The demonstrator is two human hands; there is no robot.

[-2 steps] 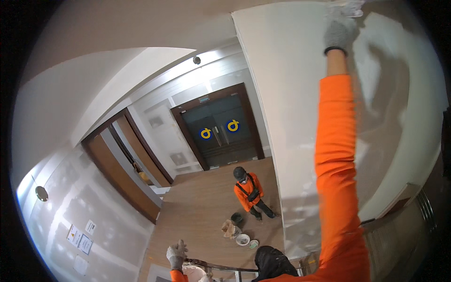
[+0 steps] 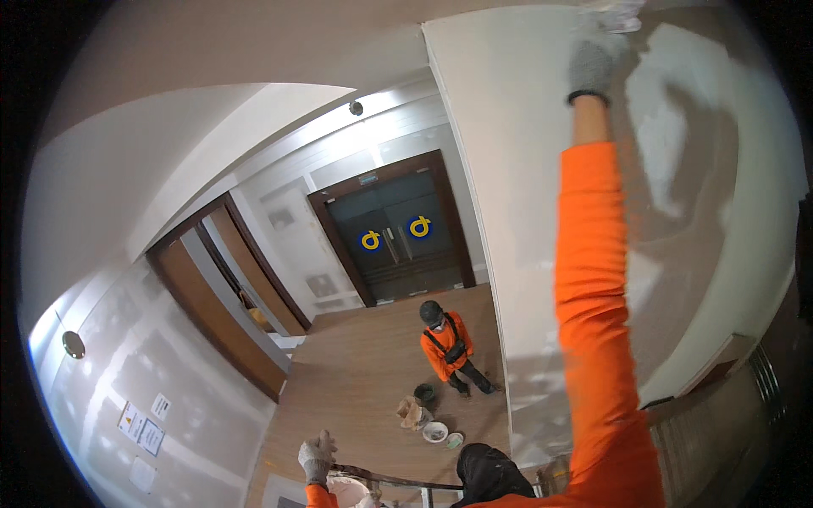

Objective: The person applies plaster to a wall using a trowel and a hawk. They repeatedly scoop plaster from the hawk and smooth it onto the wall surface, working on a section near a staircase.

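High at the upper right, my gloved right hand (image 2: 593, 68) grips a light-coloured scraper blade (image 2: 614, 15) against the top of a pale wall (image 2: 483, 144), where a patchy coat shows beside it and my arm casts a shadow. At the lower middle, my gloved left hand (image 2: 318, 457) is raised beside a dark metal rail (image 2: 389, 476), its fingers apart and partly bent. A pale bucket (image 2: 347, 491) sits just below that hand, cut off by the frame. My dark-clad leg (image 2: 483, 474) is beside the rail.
On the wooden floor (image 2: 339, 364) below stands a person (image 2: 445, 343) in orange, near a paper bag (image 2: 413, 413), a dark bucket (image 2: 425, 393) and white containers (image 2: 435, 432). Glass double doors (image 2: 394, 271) are behind, a wooden doorway (image 2: 190, 296) and patched wall (image 2: 110, 372) at left.
My right arm and hand, with the blade, have moved slightly to the left along the top of the wall. My left hand is almost where it was.
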